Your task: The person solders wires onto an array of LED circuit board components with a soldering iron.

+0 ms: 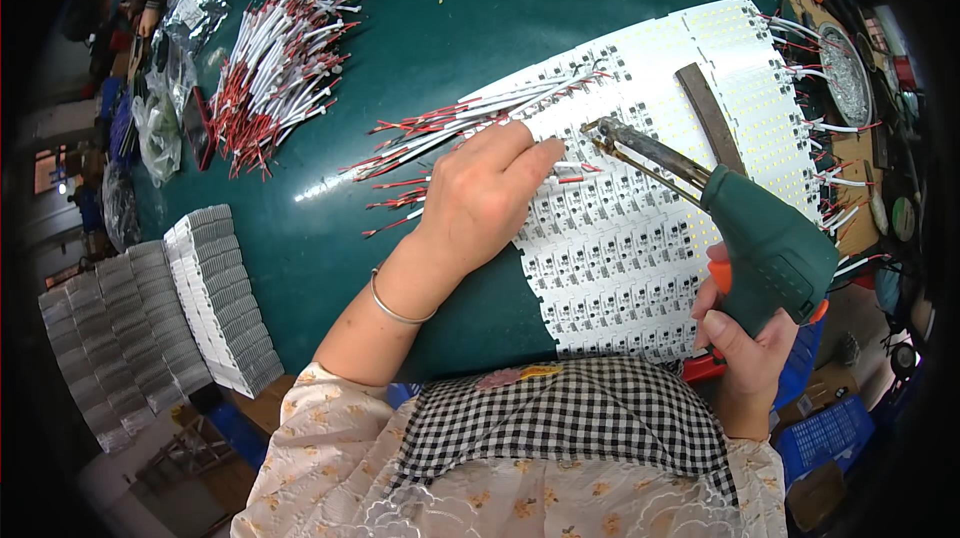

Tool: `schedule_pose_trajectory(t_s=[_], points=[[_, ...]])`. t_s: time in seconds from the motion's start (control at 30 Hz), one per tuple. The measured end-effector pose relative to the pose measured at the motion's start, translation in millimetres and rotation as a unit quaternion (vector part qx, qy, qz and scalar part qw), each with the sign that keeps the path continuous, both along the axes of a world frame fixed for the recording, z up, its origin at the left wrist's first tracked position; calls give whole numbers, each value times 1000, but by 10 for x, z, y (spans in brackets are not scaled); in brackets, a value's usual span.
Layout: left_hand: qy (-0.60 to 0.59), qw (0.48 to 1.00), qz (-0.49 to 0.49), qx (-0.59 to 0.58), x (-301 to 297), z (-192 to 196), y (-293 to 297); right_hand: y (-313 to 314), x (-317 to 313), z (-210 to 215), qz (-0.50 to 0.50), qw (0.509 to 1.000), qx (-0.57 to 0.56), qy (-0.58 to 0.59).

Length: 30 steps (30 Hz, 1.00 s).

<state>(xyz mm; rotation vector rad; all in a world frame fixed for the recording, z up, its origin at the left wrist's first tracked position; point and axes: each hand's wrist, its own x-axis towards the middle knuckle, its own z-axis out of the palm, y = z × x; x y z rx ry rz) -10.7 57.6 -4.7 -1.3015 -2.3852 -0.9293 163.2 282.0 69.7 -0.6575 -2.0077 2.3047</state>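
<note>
My right hand (745, 338) grips a green soldering gun (775, 238) with an orange trigger, its metal tip pointing left over the white LED circuit boards (620, 283). Close to that tip, my left hand (485, 193) rests over the left part of the boards, fingers pinched on a white wire (575, 170) with red ends. Part of this wire is hidden under the fingers. Several more white wires with red ends (470, 113) lie across the boards' left edge, beside and beneath my left hand.
A dark bar (710, 118) lies across the boards. At the far left of the green table (400, 28) is a pile of white-and-red wires (290, 63). Stacked board strips (215, 298) stand at the near left. A round metal dish (845, 73) sits at the right.
</note>
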Motion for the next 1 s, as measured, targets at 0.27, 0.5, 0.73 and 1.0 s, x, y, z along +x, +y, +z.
schedule_pose_trajectory(t_s=[0.27, 0.5, 0.73, 1.0], points=[[-58, 998, 16, 7, -28, -23, 2, -3, -3, -30, 5, 999, 24, -20], [-55, 998, 11, 22, -48, -77, 0, -12, -26, -26, 12, 1000, -20, -8], [-54, 998, 5, 26, -41, -59, 5, 53, 25, -96, 65, 996, 6, -59], [-43, 998, -1, 34, -49, -70, 0, -50, -64, -43, 42, 999, 3, -2]])
